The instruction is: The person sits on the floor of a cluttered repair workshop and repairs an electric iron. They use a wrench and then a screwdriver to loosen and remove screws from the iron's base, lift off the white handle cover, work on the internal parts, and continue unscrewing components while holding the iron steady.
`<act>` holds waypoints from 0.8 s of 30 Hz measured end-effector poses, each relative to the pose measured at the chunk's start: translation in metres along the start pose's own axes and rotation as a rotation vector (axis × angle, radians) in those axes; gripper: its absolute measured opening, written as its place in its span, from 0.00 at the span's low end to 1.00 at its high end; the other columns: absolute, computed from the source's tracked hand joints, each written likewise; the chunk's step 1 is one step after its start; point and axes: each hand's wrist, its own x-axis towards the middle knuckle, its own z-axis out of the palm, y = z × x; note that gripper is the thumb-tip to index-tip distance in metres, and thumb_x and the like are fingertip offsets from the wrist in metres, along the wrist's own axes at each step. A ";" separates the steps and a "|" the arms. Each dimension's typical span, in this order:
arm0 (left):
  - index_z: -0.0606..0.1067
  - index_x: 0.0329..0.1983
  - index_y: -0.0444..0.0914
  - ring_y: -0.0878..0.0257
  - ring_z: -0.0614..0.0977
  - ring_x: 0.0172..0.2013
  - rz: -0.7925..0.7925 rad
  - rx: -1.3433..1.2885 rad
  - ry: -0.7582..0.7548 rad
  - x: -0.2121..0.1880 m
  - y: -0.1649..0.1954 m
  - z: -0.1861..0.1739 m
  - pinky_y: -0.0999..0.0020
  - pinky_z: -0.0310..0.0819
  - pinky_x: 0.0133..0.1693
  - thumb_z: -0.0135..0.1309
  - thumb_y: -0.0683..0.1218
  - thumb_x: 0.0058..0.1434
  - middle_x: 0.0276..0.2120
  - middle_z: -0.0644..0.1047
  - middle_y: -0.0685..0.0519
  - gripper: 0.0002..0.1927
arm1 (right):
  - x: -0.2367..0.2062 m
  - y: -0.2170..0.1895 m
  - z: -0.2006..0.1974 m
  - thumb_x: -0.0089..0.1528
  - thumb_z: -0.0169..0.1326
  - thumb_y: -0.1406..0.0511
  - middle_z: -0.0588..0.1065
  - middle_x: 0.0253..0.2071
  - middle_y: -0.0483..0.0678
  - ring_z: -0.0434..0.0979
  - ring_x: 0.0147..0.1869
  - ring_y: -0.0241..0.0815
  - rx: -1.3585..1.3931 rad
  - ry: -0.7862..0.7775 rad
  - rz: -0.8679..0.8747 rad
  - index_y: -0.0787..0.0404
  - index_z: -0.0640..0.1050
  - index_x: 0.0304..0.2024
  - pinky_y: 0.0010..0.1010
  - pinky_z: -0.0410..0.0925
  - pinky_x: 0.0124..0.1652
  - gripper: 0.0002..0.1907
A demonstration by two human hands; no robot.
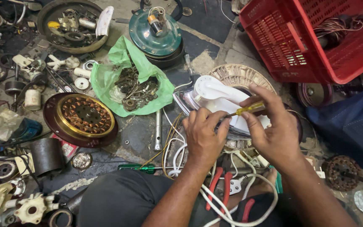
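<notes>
A person sits on a cluttered workshop floor, seen from above, both bare hands meeting over a white electric iron at the centre of the view. The iron lies on its side just beyond the fingertips, its metal soleplate edge facing left and its smooth white plastic handle uppermost. It rests on a round woven mat that shows behind it.

The right hand has its grip pinched around a screwdriver with a yellow handle, thumb and forefinger pressed on the handle, the shaft pointing left toward the iron's body. The left hand sits just beside it, fingers curled with the tips touching the iron near the screwdriver's tip; whether it actually clasps anything cannot be told.

A white cable loops from the iron down across the person's lap, past red-handled pliers and a white plug. A green-handled screwdriver lies on the floor near the left knee.

To the left lie a green plastic bag of small metal parts, a copper-wound fan motor, and a teal motor housing. A red plastic crate stands at the upper right.
</notes>
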 end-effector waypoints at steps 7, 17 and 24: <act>0.80 0.40 0.45 0.52 0.75 0.40 0.001 0.012 0.007 0.001 0.000 0.000 0.53 0.64 0.44 0.66 0.49 0.57 0.35 0.74 0.53 0.10 | 0.002 -0.002 -0.005 0.65 0.57 0.75 0.78 0.51 0.51 0.82 0.51 0.40 0.020 0.030 0.007 0.61 0.64 0.68 0.31 0.73 0.50 0.30; 0.80 0.40 0.45 0.52 0.75 0.41 -0.020 0.023 0.000 0.000 0.002 0.000 0.52 0.64 0.45 0.65 0.50 0.58 0.36 0.74 0.53 0.10 | 0.002 0.000 -0.004 0.65 0.56 0.75 0.78 0.51 0.52 0.81 0.55 0.40 0.081 0.012 0.001 0.62 0.64 0.68 0.31 0.74 0.54 0.29; 0.80 0.40 0.45 0.51 0.75 0.41 -0.018 0.026 -0.006 0.001 0.001 0.001 0.52 0.64 0.44 0.65 0.49 0.57 0.35 0.74 0.53 0.10 | 0.002 0.000 -0.004 0.65 0.58 0.74 0.79 0.50 0.52 0.82 0.54 0.39 0.037 0.019 -0.007 0.62 0.66 0.67 0.31 0.74 0.54 0.29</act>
